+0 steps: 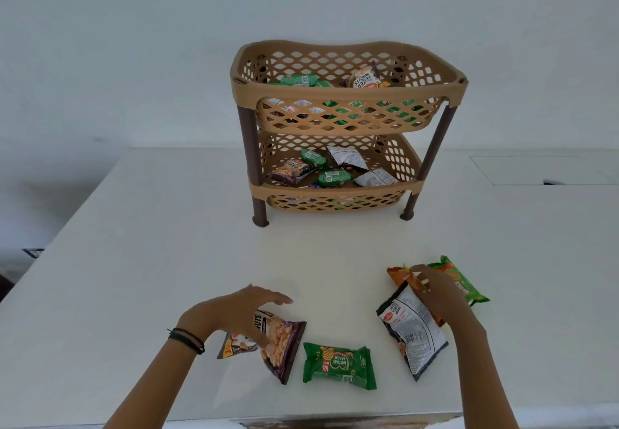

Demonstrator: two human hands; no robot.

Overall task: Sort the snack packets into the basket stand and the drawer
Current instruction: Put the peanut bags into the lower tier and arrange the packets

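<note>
Sorting in progress: five packets at the near end of the table, both tiers of the basket stand [348, 112] part filled.

The left hand [239, 309] is spread with straight fingers over the peanut packet [279, 345], which lies on the white table [134, 261] and overlaps a small packet [234, 345]; whether the thumb touches the peanut packet cannot be told. The right hand [438, 291] curls its fingers round the top of the orange packet [400, 276], with the white-backed packet [413, 336] lying against that hand and the green-orange packet [464, 286] just beyond it. A green biscuit packet [340, 363] lies flat between the two hands, touched by neither. The stand is at the far middle of the table, well apart from the hands; green and peanut packets lie in both its tiers. A dark band [187, 339] circles the left wrist.
</note>
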